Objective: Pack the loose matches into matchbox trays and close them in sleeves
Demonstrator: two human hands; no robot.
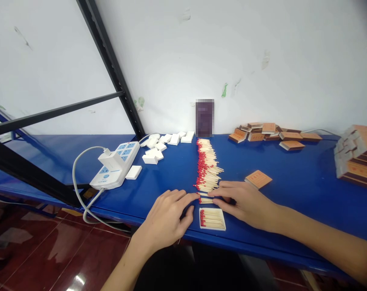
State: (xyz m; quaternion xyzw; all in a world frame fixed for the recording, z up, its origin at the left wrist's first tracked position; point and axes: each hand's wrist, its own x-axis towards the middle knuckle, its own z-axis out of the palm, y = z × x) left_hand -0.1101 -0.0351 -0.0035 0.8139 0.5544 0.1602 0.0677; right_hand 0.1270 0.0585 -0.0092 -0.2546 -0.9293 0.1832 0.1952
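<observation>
A small group of red-headed matches [205, 200] lies on the blue table between my hands. My left hand [170, 212] rests its stretched index fingertip at the match heads, thumb apart below. From the right, my right hand [246, 202] has its index fingertip and thumb at the plain ends of these matches, with a gap between the two digits. Just nearer to me sits a white matchbox tray [225, 222] holding a layer of matches, heads to the left. Beyond my fingertips, a long row of loose matches [207, 165] runs back towards the wall.
White matchbox trays [149, 159] lie scattered at the left, by a power strip [115, 163] with a plugged-in charger. Orange matchbox sleeves [256, 136] are heaped at the back right; a single sleeve [258, 178] lies closer. Stacked matchboxes [359, 155] stand far right. A black shelf post [113, 64] rises left.
</observation>
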